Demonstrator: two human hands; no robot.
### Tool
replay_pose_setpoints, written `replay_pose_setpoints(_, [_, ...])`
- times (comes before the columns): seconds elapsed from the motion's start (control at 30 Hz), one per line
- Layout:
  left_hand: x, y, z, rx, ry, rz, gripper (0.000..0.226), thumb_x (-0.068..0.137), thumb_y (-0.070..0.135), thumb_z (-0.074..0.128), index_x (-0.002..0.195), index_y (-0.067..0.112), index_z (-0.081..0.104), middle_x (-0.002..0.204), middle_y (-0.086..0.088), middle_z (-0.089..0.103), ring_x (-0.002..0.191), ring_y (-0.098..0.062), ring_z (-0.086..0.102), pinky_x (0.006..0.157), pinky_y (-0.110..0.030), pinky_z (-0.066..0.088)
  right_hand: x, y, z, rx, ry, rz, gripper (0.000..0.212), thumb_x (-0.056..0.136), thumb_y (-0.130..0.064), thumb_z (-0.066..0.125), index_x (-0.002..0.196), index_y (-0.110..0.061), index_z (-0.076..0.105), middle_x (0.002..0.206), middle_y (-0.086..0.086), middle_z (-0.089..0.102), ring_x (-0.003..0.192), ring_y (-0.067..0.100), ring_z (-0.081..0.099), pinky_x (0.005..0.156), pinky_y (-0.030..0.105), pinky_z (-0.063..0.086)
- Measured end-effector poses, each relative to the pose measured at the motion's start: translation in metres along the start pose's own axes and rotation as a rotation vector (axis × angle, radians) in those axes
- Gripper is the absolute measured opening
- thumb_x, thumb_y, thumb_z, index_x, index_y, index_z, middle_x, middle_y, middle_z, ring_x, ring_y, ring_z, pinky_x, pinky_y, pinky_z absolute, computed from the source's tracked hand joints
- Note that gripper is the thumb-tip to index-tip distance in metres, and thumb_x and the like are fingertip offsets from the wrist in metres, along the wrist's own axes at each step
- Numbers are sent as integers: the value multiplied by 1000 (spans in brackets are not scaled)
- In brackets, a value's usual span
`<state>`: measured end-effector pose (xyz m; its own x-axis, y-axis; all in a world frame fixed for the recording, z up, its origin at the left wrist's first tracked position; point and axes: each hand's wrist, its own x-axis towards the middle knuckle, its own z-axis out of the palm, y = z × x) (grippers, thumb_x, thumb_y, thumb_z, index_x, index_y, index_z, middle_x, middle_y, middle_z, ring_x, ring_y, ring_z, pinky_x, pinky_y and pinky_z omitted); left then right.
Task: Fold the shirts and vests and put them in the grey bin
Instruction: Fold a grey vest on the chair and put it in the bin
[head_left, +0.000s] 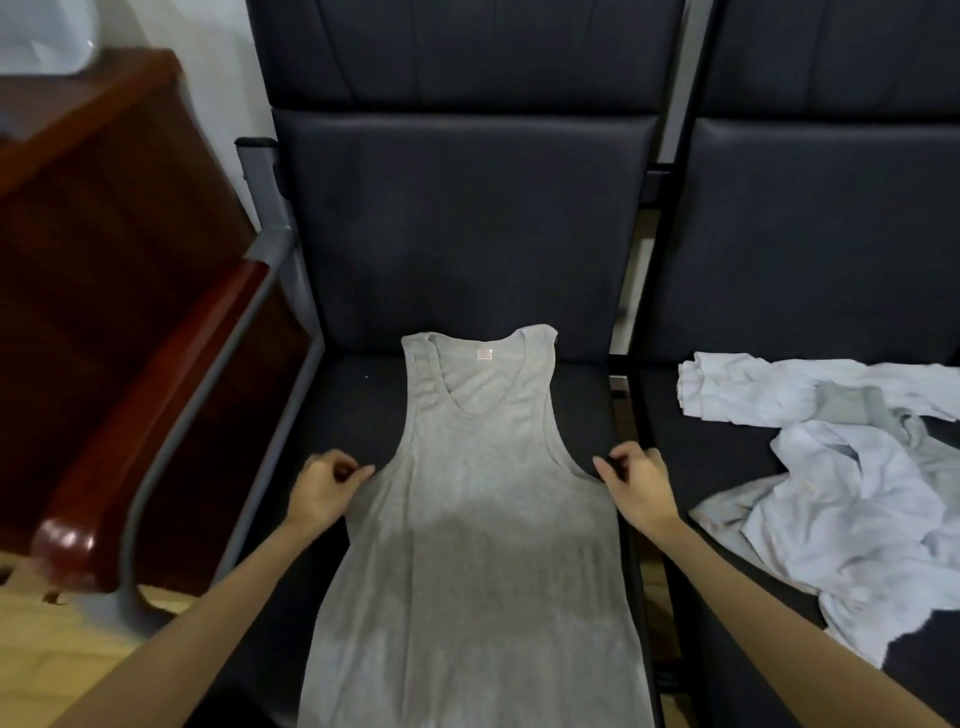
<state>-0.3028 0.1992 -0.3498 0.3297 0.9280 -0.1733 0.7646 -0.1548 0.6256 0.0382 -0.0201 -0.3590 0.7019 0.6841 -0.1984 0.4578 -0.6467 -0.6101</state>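
Note:
A grey vest (478, 519) lies spread flat on the seat of a dark chair (358, 410), neck opening away from me, a small pink label at the collar. My left hand (324, 488) pinches the vest's left edge just under the armhole. My right hand (636, 486) pinches the right edge at the same height. The vest's hem runs out of view at the bottom. No grey bin is in view.
A heap of crumpled white and grey garments (852, 499) lies on the neighbouring dark chair (727, 447) to the right. To the left stands a reddish-brown wooden cabinet (114, 291) beside the chair's grey metal armrest (208, 395). A light floor (78, 654) shows at the lower left.

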Motion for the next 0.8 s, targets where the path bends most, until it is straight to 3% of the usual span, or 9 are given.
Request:
replay_pose_setpoints(0.13, [-30, -6, -3, 70, -18, 57, 20, 83, 32, 75, 88, 18, 62, 83, 3, 53, 78, -15, 56, 68, -25, 42, -35, 10, 6, 48, 0, 109, 43, 90, -36, 65, 117, -6, 49, 114, 16, 48, 110, 32, 46, 89, 36, 41])
replay_pose_setpoints(0.23, [-35, -9, -2, 103, -35, 34, 17, 87, 23, 70, 82, 12, 59, 78, -2, 56, 78, -21, 57, 63, -28, 40, -43, 9, 11, 75, 61, 129, 30, 88, -33, 69, 96, -9, 52, 108, 17, 50, 109, 32, 44, 87, 35, 38])
replay_pose_setpoints(0.33, [-26, -6, -15, 58, 70, -36, 14, 91, 12, 64, 84, 6, 54, 75, -5, 57, 76, -28, 59, 64, -33, 42, -42, -2, 14, 47, 128, 41, 22, 96, -23, 57, 85, -5, 50, 99, 15, 47, 97, 35, 48, 79, 37, 40])
replay_pose_setpoints(0.43, [-10, -7, -35, 36, 206, -85, 13, 91, 7, 63, 85, 4, 52, 79, -12, 58, 77, -28, 56, 68, -35, 43, -33, -11, 12, -9, 200, 13, 16, 102, -21, 38, 95, -7, 41, 82, 8, 49, 72, 30, 50, 57, 34, 33])
replay_pose_setpoints(0.53, [8, -10, -47, 89, 206, -107, 14, 91, 9, 63, 85, 4, 51, 78, -12, 56, 77, -29, 55, 67, -35, 40, -18, -14, 10, -208, 141, 39, 23, 105, -25, 30, 114, -5, 38, 67, 0, 44, 58, 23, 44, 52, 33, 30])
replay_pose_setpoints(0.67, [24, -13, -44, 98, 180, -82, 15, 90, 10, 65, 84, 5, 52, 78, -11, 56, 82, -34, 60, 67, -34, 40, -1, -12, 10, -455, 137, -25, 31, 106, -29, 32, 123, -5, 39, 58, 0, 41, 46, 20, 36, 44, 31, 22])
replay_pose_setpoints(0.8, [6, -11, -24, 74, 206, -87, 18, 93, 15, 61, 104, 1, 55, 91, -15, 61, 87, -35, 60, 68, -36, 41, -10, -8, 17, -510, 188, -97, 35, 103, -34, 42, 110, 0, 47, 63, 7, 50, 52, 32, 55, 44, 28, 24])
